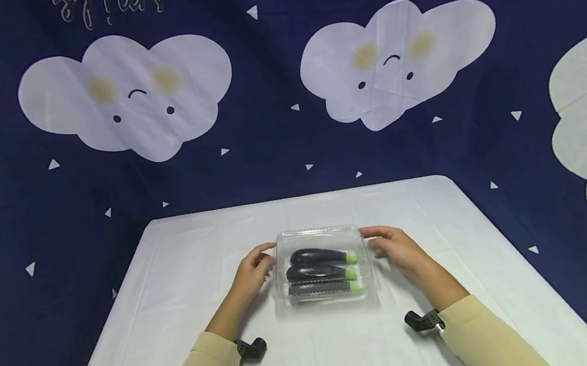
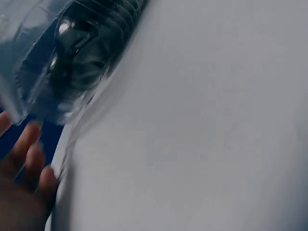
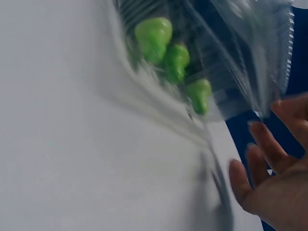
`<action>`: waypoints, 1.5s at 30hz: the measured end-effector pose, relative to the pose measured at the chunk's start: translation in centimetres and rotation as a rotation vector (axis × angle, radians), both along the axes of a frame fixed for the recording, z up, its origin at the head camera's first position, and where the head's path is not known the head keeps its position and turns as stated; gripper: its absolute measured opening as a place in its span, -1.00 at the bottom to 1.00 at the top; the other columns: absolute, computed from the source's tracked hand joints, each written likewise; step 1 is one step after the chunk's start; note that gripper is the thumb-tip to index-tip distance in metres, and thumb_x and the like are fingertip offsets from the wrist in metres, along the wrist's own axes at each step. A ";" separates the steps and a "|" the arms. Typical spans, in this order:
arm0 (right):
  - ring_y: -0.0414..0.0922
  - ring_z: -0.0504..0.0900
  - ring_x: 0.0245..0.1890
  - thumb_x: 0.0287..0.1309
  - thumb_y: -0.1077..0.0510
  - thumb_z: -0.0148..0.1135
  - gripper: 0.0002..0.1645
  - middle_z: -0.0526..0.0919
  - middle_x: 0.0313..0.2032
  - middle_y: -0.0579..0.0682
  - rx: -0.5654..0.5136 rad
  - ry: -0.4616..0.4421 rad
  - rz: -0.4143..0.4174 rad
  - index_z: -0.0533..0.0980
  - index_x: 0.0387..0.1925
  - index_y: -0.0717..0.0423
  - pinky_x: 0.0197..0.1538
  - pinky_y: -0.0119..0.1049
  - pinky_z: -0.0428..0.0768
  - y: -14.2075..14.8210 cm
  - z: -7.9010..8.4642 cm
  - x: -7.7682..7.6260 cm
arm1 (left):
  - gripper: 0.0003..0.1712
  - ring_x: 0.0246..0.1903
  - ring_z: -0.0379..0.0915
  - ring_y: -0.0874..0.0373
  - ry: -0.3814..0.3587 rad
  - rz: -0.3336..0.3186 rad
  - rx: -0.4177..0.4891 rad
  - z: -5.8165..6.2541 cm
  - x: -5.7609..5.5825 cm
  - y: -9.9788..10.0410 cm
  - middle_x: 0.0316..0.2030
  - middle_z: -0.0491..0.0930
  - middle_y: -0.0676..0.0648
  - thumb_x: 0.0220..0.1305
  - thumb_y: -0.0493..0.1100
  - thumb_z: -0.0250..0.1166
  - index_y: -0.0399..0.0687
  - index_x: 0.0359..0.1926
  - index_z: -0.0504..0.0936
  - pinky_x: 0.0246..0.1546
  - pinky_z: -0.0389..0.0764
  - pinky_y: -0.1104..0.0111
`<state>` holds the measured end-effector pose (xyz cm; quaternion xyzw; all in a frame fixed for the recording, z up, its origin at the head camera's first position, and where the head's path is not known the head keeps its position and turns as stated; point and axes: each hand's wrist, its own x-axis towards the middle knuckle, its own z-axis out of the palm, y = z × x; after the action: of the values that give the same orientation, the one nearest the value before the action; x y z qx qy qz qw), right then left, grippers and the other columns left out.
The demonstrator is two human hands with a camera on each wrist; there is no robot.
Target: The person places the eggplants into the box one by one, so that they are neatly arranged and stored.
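Observation:
A clear plastic clamshell box (image 1: 317,237) sits mid-table, and its lid looks tilted up from the base in the wrist views. Inside lie three dark eggplants (image 1: 317,256) side by side, their green stem ends (image 3: 154,38) towards the right. My left hand (image 1: 250,275) is at the box's left side, fingertips right at the far left edge of the lid. On the opposite side my right hand (image 1: 399,249) has its fingertips at the far right edge. The other fingers (image 3: 262,144) of that hand spread loosely below the lid.
The box stands on a white-covered table (image 1: 211,231) with rounded far corners. Behind it and along both sides hangs a dark blue cloth (image 1: 281,172) printed with clouds and small triangles. Black straps with small devices (image 1: 252,349) circle both wrists at the beige cuffs.

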<state>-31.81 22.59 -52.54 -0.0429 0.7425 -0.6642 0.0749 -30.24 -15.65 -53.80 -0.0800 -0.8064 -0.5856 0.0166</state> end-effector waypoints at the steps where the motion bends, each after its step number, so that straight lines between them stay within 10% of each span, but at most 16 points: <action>1: -0.11 0.60 0.02 0.45 0.27 0.21 -0.49 0.62 0.24 0.13 0.012 -0.001 0.028 0.52 0.36 0.29 0.04 -0.10 0.71 0.2 0.1 0.1 | -0.47 -0.39 0.53 0.03 -0.027 -0.052 0.005 0.1 0.1 -0.4 -0.29 0.65 -0.10 0.46 -0.27 0.16 -0.06 0.41 0.55 -0.46 0.62 0.36; 9: -0.07 0.57 -0.25 0.54 0.15 0.19 -0.12 0.57 -0.12 0.15 0.025 -0.029 0.395 0.01 0.68 0.14 -0.17 -0.21 0.76 2.0 0.9 1.1 | 0.11 -0.54 0.45 0.12 -0.250 -0.518 0.141 1.0 0.9 -3.0 -0.40 0.66 -0.19 0.26 -0.47 0.13 0.05 0.72 -0.16 -0.55 0.60 0.40; 15: -0.05 0.67 -0.38 0.10 0.41 0.51 0.57 0.68 -0.31 0.18 0.002 -0.086 0.618 -0.45 0.69 -0.22 -0.28 -0.22 0.75 2.2 1.0 2.2 | 0.37 -0.45 0.61 0.05 -0.328 -0.676 0.163 1.1 1.0 -3.6 -0.31 0.71 -0.27 0.26 -0.46 0.32 0.31 0.70 -0.45 -0.36 0.74 0.28; 45: 0.04 0.77 -0.43 0.11 0.40 0.50 0.63 0.72 -0.33 0.42 -0.040 -0.152 0.628 -0.57 0.65 -0.28 -0.23 -0.06 0.81 1.5 1.2 3.2 | 0.47 -0.50 0.68 0.05 -0.412 -0.689 0.276 0.9 1.1 -3.0 -0.34 0.71 -0.42 0.22 -0.54 0.35 0.37 0.68 -0.51 -0.43 0.78 0.27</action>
<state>-28.61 24.09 -51.31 -0.2215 0.6720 -0.6245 0.3308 -29.10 -18.65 -52.94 -0.2230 -0.6329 -0.6633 -0.3312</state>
